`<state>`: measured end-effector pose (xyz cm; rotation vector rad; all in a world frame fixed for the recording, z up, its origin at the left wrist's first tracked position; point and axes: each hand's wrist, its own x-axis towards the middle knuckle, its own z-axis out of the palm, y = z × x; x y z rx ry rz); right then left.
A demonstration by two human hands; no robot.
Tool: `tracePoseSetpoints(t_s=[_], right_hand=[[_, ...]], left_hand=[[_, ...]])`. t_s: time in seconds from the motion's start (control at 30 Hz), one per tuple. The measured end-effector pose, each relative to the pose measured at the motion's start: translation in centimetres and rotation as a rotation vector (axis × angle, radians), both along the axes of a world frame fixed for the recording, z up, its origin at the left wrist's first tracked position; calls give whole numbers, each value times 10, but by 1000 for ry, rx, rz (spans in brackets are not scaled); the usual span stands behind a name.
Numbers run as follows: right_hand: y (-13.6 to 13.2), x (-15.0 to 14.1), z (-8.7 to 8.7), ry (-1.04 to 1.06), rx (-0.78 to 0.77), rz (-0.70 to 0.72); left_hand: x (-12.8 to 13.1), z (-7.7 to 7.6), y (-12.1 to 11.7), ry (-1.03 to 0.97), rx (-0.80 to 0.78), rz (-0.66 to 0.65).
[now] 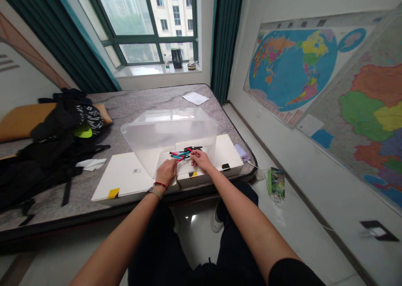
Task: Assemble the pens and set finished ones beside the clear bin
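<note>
while four large characters heading the world map (292,70) on the wall appear to read "世界地图", the smaller print on it is not legible at this size. a second map (370,106) hangs to its right, its labels likewise unreadable. the left white box (121,171) bears a small dark printed mark, too fine to read; the green printed box (276,183) on the floor carries lettering that cannot be made out.

both forearms reach forward from the lower edge of the view and converge. the left hand (166,171) is palm down, fingers bent, with a red band (161,185) and a watch strap (156,192) at the wrist. the right hand (201,160) is turned inward, fingers curled toward the left one.

the left fingertips are closed on a red pen (179,160), its visible part slanting up and to the right. the right thumb and fingers are drawn close at the pens; whether they clamp one cannot be told.

the pens (185,153), red, teal and black, lie in a loose bunch beyond the hands, at the near part of the clear plastic tub (169,131). their long axes run mostly left to right, several crossing at shallow angles.
</note>
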<state>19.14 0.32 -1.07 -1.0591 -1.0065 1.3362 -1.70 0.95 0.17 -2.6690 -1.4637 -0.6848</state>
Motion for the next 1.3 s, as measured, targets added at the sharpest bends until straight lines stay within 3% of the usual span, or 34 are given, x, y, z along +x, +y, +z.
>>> tracePoseSetpoints(t_s=[0.2, 0.47, 0.73, 1.0, 1.17, 1.3], right_hand=[[-1, 1, 4, 23, -42, -13], [-3, 2, 11, 21, -63, 32], [3, -2, 4, 214, -41, -187], [5, -2, -3, 162, -21, -163], [2, -2, -1, 27, 24, -119], [1, -5, 7, -127, 37, -98]], left_hand=[[1, 0, -3, -20, -21, 91], [0, -2, -1, -47, -19, 43], [0, -3, 0, -47, -25, 98], [1, 3, -3, -66, -66, 103], [4, 13, 0, -367, -165, 96], [23, 32, 9, -984, -319, 161]])
